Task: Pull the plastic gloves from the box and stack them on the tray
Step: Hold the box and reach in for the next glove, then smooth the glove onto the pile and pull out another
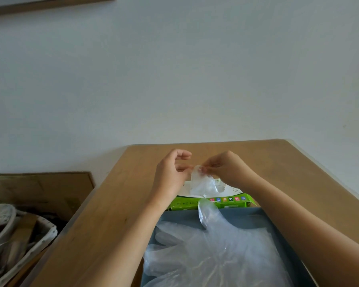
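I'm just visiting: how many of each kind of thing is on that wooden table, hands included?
Hands: 2, left hand and right hand
Green glove box: 1
Blue-grey tray: 1
Glove coming out of the box: 1
Pile of clear gloves on the tray: 1, its sheets too see-through to count
Total: 6

The box (207, 200) lies at the tabletop's (112, 204) middle, a glove (203, 183) rising from it. Just before it sits the tray (249, 215), gloves (216, 255) stacked inside.
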Action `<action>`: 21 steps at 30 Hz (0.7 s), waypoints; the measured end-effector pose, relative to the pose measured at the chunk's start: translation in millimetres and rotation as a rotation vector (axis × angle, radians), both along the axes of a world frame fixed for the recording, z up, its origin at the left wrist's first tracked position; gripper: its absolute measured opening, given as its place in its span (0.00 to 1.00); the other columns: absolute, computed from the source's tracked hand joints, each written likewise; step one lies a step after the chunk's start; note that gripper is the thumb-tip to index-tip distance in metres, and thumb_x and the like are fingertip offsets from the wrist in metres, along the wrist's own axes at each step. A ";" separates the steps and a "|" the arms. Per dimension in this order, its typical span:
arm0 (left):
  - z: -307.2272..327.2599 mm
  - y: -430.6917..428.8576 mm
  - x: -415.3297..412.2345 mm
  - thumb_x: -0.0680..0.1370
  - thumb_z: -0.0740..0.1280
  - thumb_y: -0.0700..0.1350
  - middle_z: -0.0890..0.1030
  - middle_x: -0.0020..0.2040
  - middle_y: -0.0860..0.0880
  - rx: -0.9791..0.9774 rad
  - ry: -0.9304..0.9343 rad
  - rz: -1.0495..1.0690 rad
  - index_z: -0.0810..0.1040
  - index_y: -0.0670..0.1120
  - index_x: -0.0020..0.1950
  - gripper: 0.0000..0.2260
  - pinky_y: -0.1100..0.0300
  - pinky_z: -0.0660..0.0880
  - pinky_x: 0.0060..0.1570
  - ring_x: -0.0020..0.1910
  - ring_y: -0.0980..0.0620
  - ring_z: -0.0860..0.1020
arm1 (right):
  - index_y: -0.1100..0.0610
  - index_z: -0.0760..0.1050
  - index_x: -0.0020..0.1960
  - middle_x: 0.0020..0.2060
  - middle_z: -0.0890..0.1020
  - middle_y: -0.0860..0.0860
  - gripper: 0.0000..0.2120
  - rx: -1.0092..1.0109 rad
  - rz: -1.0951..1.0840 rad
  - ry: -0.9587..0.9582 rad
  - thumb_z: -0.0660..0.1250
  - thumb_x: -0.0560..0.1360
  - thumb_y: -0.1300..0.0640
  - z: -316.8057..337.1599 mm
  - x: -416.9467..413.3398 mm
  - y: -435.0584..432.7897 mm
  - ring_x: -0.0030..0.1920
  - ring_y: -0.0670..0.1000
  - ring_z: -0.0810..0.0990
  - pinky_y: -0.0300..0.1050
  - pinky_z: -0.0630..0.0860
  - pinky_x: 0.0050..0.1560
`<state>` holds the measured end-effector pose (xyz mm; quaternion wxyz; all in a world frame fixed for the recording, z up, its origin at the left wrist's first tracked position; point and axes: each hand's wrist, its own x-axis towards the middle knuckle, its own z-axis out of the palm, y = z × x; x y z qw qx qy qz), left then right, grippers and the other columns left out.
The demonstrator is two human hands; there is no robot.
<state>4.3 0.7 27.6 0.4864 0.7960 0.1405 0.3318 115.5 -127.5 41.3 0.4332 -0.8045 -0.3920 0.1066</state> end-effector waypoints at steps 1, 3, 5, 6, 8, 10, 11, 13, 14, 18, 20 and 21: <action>1.0 1.2 -0.4 0.73 0.71 0.35 0.79 0.50 0.53 0.026 0.033 0.034 0.75 0.53 0.48 0.14 0.72 0.73 0.34 0.41 0.56 0.80 | 0.54 0.83 0.36 0.26 0.78 0.45 0.07 0.016 -0.002 0.029 0.73 0.72 0.55 -1.0 2.8 0.1 0.30 0.43 0.73 0.33 0.70 0.36; 2.1 3.1 -0.7 0.73 0.72 0.39 0.78 0.46 0.53 0.057 0.102 0.078 0.74 0.53 0.46 0.10 0.72 0.72 0.32 0.39 0.58 0.77 | 0.57 0.84 0.36 0.29 0.80 0.51 0.05 0.068 -0.009 0.138 0.76 0.69 0.58 -3.1 5.3 -0.7 0.33 0.48 0.74 0.45 0.75 0.43; 1.8 2.1 -2.4 0.72 0.74 0.47 0.78 0.40 0.54 0.091 0.151 0.054 0.75 0.52 0.42 0.08 0.69 0.72 0.34 0.36 0.58 0.75 | 0.59 0.84 0.36 0.31 0.81 0.55 0.04 0.106 -0.036 0.208 0.78 0.66 0.60 -5.0 5.0 -2.4 0.34 0.51 0.75 0.50 0.77 0.45; 1.3 0.0 -3.8 0.70 0.76 0.48 0.78 0.37 0.54 0.117 0.158 0.025 0.76 0.51 0.40 0.09 0.67 0.73 0.35 0.34 0.59 0.74 | 0.59 0.83 0.36 0.31 0.82 0.55 0.05 0.118 -0.059 0.218 0.79 0.64 0.60 -6.2 4.9 -2.9 0.34 0.51 0.76 0.49 0.77 0.44; -1.6 -4.5 -5.4 0.68 0.78 0.47 0.78 0.34 0.55 0.197 0.157 -0.046 0.77 0.50 0.38 0.09 0.68 0.72 0.35 0.32 0.62 0.73 | 0.58 0.82 0.35 0.29 0.82 0.53 0.07 0.146 -0.094 0.230 0.80 0.63 0.60 -8.3 4.7 -3.2 0.33 0.49 0.77 0.45 0.75 0.41; -8.6 -8.4 -4.5 0.68 0.78 0.45 0.79 0.37 0.57 0.343 0.206 -0.098 0.79 0.51 0.42 0.09 0.69 0.71 0.39 0.36 0.63 0.75 | 0.58 0.82 0.37 0.28 0.80 0.50 0.06 0.176 -0.096 0.265 0.79 0.65 0.58 -9.4 5.4 -2.6 0.32 0.48 0.75 0.42 0.74 0.40; -14.1 -8.9 -2.9 0.69 0.77 0.45 0.80 0.41 0.58 0.419 0.253 -0.111 0.80 0.53 0.46 0.10 0.67 0.72 0.43 0.40 0.62 0.76 | 0.58 0.83 0.37 0.28 0.80 0.50 0.06 0.183 -0.090 0.284 0.77 0.68 0.57 -10.2 5.9 -2.2 0.32 0.48 0.74 0.42 0.74 0.40; -24.6 -9.1 -0.5 0.72 0.74 0.49 0.81 0.48 0.58 0.489 0.356 -0.151 0.81 0.56 0.54 0.12 0.63 0.74 0.50 0.48 0.61 0.78 | 0.59 0.83 0.37 0.29 0.80 0.51 0.07 0.197 -0.097 0.329 0.74 0.71 0.56 -10.6 7.7 -1.4 0.34 0.49 0.74 0.45 0.75 0.43; -27.8 -8.8 0.0 0.74 0.72 0.51 0.81 0.52 0.58 0.498 0.405 -0.187 0.80 0.56 0.56 0.11 0.61 0.74 0.53 0.51 0.60 0.78 | 0.60 0.83 0.37 0.30 0.81 0.52 0.08 0.209 -0.107 0.350 0.73 0.73 0.57 -10.2 8.4 -1.2 0.35 0.50 0.75 0.48 0.76 0.45; -35.1 -8.0 -0.2 0.81 0.60 0.53 0.78 0.39 0.48 0.588 0.522 -0.354 0.77 0.45 0.42 0.15 0.52 0.71 0.45 0.40 0.51 0.75 | 0.60 0.79 0.36 0.28 0.83 0.50 0.12 0.305 -0.197 0.353 0.65 0.77 0.62 -9.3 13.9 -2.4 0.39 0.55 0.77 0.58 0.77 0.54; -35.3 -6.7 -0.3 0.82 0.58 0.53 0.72 0.34 0.47 0.592 0.545 -0.365 0.71 0.43 0.38 0.18 0.53 0.65 0.39 0.35 0.52 0.69 | 0.58 0.78 0.36 0.28 0.83 0.49 0.13 0.383 -0.275 0.293 0.63 0.78 0.62 -7.1 18.7 -6.1 0.38 0.55 0.78 0.57 0.77 0.53; -36.0 -5.7 -0.3 0.82 0.58 0.53 0.69 0.33 0.48 0.586 0.556 -0.366 0.69 0.43 0.37 0.18 0.55 0.62 0.38 0.34 0.53 0.67 | 0.58 0.78 0.36 0.28 0.83 0.49 0.13 0.448 -0.307 0.266 0.63 0.78 0.62 -4.8 20.9 -9.2 0.38 0.54 0.78 0.56 0.77 0.53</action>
